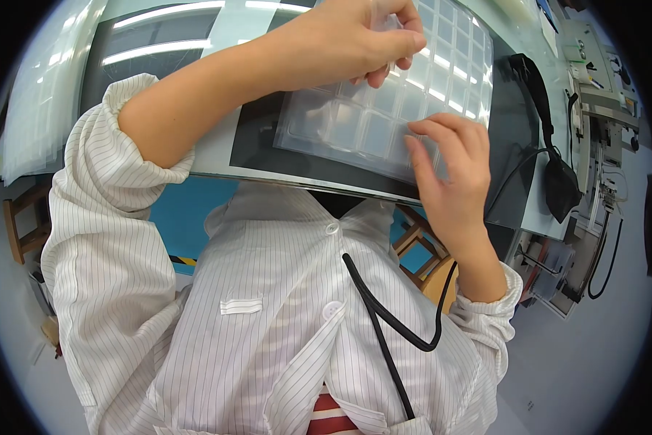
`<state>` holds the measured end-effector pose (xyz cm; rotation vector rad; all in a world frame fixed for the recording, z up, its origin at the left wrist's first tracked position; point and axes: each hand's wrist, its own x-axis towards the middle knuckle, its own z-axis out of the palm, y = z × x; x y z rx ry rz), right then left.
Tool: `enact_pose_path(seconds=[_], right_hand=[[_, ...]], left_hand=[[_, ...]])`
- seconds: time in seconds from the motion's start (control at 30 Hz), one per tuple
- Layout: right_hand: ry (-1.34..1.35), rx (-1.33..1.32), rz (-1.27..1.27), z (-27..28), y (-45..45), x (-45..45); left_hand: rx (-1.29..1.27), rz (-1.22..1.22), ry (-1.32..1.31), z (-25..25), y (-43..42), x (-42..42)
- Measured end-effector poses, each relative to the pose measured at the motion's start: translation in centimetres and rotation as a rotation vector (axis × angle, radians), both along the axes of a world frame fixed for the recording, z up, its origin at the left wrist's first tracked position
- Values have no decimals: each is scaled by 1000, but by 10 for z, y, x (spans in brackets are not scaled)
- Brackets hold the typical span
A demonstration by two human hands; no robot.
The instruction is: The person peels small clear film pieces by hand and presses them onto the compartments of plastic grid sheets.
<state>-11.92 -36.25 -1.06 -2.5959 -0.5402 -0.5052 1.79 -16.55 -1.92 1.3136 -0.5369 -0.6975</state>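
Note:
A clear plastic tray (362, 130) with rows of square pockets lies on the dark mat (257, 148) at the table's front. Over its middle is my left hand (380, 40), its fingers curled together; a bit of clear plastic seems to show at them, too small to make out. My right hand (453, 163) is at the tray's near right corner, thumb and fingers apart, with nothing visible between them. Bright light reflections cross the pockets.
Stacked clear plastic sheets (50, 94) stand at the far left. A black strap with a pouch (562, 188) lies at the table's right edge. Beyond it is metal equipment (601, 109). Wooden stools (420, 243) are under the table, and a black cord (395, 326) hangs over my coat.

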Motion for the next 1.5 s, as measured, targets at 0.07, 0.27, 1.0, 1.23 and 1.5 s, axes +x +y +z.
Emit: enact_pose_path(seconds=[0.07, 0.27, 1.0, 1.23, 1.5], right_hand=[[12, -72, -18, -1, 2, -4], [20, -64, -8, 4, 3, -3], [127, 338, -70, 25, 14, 30], [-10, -84, 7, -5, 19, 39], [-83, -127, 34, -5, 17, 38]], left_hand=[[86, 24, 61, 5, -1, -3], [-365, -150, 375, -22, 6, 6], [122, -190, -96, 6, 10, 2], [88, 110, 89, 4, 13, 9], [137, 92, 151, -2, 8, 8]])
